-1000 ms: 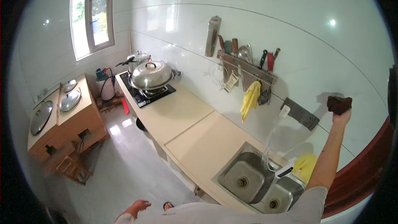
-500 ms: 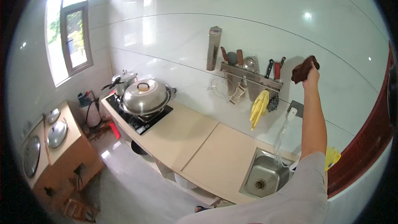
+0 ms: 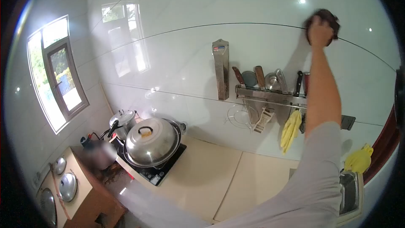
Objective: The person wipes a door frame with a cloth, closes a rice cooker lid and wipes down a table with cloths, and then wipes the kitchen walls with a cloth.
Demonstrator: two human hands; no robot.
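High on the tiled wall, my right hand [image 3: 320, 32] presses a dark brown cloth [image 3: 333, 20] flat to the surface, its fingers somewhat blurred. The raised arm passes in front of the right end of a metal wall rack [image 3: 270, 96] that holds knives and ladles. A yellow cloth [image 3: 291, 131] hangs below the rack, just left of the forearm. My left hand is out of the frame.
A large lidded wok [image 3: 152, 143] sits on the black cooktop at the left, beside a pressure cooker [image 3: 123, 123]. At the lower right are the sink [image 3: 348, 192], partly behind the sleeve, and a yellow bag [image 3: 358, 159]. Pot lids [image 3: 68, 186] lie on the left counter.
My right hand has moved up the wall with the brown cloth. The view has shifted, so the rack and wok appear lower and larger, and the arm now covers much of the sink.
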